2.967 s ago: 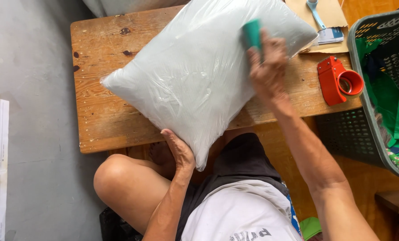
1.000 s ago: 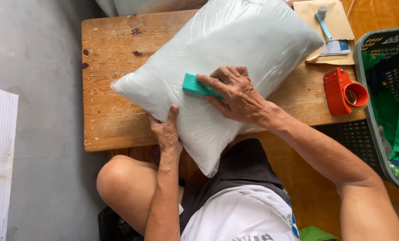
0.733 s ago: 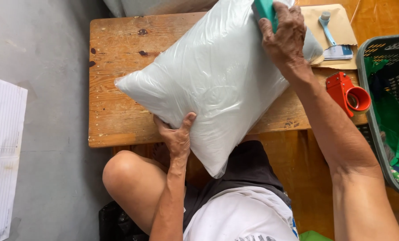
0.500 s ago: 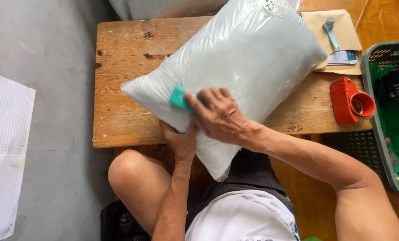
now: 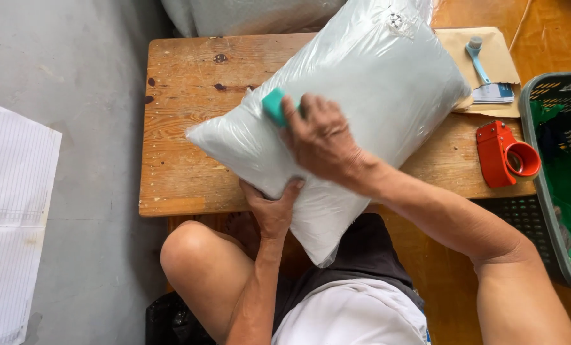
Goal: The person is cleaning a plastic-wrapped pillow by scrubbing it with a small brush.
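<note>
one plastic-wrapped pillow [image 5: 356,121] is gripped at its near edge by the left hand [image 5: 271,207] over the bench [image 5: 183,153]. one green block [image 5: 274,106] is pinched onto it by the right hand [image 5: 320,137]. farther right, one red tape dispenser [image 5: 506,154] is seen.

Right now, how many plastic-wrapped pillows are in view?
2: one pillow under both hands on the wooden table; a second pillow at the table's far edge, mostly cropped.
</note>
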